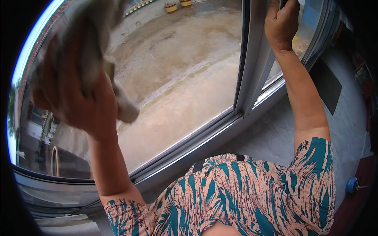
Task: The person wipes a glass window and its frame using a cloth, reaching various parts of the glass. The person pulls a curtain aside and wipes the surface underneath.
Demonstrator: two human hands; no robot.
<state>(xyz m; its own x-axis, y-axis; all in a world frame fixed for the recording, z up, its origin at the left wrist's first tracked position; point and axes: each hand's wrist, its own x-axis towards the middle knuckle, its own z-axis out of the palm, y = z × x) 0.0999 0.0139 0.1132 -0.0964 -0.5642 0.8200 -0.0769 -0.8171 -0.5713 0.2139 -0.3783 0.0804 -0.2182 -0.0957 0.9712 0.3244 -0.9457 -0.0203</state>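
My left hand (pixel 88 108) is raised at the left, its fingers closed on a greyish-white cloth (pixel 94 23). Motion blurs both, and a loose end of the cloth hangs down beside the wrist. They are in front of a large glass pane (pixel 177 78); whether the cloth touches the glass I cannot tell. At the top right my right hand (pixel 284 29) is closed on the edge of the silver window frame (pixel 258 51), with its fingertips partly cut off by the picture's upper edge.
The metal sill track (pixel 185 147) runs slantwise below the pane. Through the glass shows a wet concrete yard with yellow flowerpots (pixel 170 7). On the right are a grey floor (pixel 346 106), a dark mat (pixel 326 84) and a small blue round object (pixel 352 185). Pale folded material (pixel 69 226) lies lower left.
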